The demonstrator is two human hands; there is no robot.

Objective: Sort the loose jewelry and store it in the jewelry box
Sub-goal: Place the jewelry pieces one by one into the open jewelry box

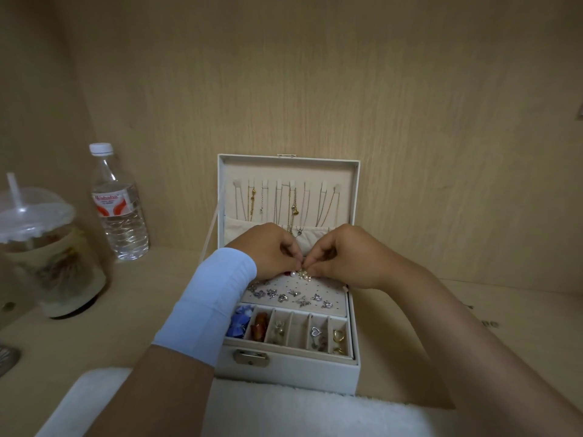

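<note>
A person's left hand (271, 250), its wrist in a pale sleeve (214, 298), and right hand (350, 257) meet fingertip to fingertip, both pinching a small pearl earring (301, 274) just above the perforated stud panel (284, 283) of an open white jewelry box (284, 373) on a wooden desk. Silver butterfly studs (303, 300) dot the panel, necklaces (293, 206) hang inside the upright lid, and 6 front compartments (298, 332) hold assorted pieces. A water bottle (118, 209) and a lidded cup (47, 247) stand to the left; a white towel (284, 411) lies in front.
</note>
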